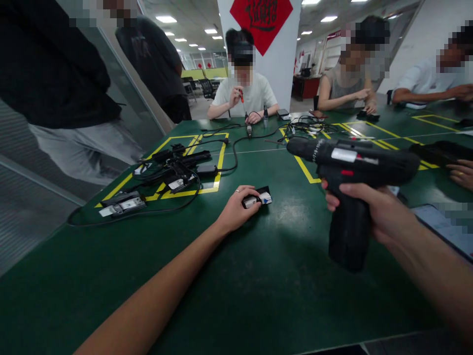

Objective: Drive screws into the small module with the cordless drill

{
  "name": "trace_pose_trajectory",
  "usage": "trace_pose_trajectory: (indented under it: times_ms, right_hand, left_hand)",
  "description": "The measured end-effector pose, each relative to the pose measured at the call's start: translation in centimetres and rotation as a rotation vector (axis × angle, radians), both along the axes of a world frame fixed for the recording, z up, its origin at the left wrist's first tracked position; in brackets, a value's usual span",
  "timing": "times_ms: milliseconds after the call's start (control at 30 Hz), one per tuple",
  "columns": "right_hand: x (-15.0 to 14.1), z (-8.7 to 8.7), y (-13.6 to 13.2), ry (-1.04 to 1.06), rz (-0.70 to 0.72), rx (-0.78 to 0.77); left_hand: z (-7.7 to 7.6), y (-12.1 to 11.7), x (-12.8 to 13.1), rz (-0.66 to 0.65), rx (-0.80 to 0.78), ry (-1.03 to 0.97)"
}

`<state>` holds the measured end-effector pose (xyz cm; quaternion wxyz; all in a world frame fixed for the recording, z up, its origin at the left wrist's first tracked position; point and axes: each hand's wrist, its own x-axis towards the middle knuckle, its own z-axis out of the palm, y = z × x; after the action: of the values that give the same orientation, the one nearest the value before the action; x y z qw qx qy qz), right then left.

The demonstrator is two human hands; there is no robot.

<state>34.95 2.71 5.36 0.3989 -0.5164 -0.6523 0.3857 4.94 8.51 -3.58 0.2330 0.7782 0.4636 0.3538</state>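
Observation:
My right hand (373, 209) is wrapped round the handle of a black cordless drill (351, 162), held above the green table (258, 296) with its chuck pointing left. On the table ahead, my left hand (238, 207) rests with its fingers closed over a small black block with a white and blue label (258, 198). A ring shows on one finger of that hand.
A heap of black chargers and cables (173, 170) lies in a yellow-taped box at left. More cables (306, 129) lie at the back. A tablet (443, 227) lies at right. Another person's hand (461, 173) rests at the right edge. Several people sit opposite; one stands at left.

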Motion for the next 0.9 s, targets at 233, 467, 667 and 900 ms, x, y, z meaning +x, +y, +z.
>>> trace_pose_trajectory:
  times_ms: [233, 467, 667, 900]
  right_hand:
    - [1.8, -5.5, -8.0, 0.589, -0.085, -0.411]
    - [2.8, -7.9, -10.5, 0.983, -0.107, -0.443]
    - [5.7, -10.3, -11.2, 0.876, -0.071, -0.549]
    - [6.4, -11.2, -10.1, 0.754, 0.150, -0.608]
  left_hand:
    - [-0.4, 0.7, 0.9, -0.033, 0.031, -0.013]
    - [-0.4, 1.5, 2.9, -0.079, 0.009, -0.026]
    - [-0.5, 2.1, 4.1, -0.121, 0.000, -0.043]
    - [-0.3, 2.0, 3.8, -0.144, -0.025, -0.041]
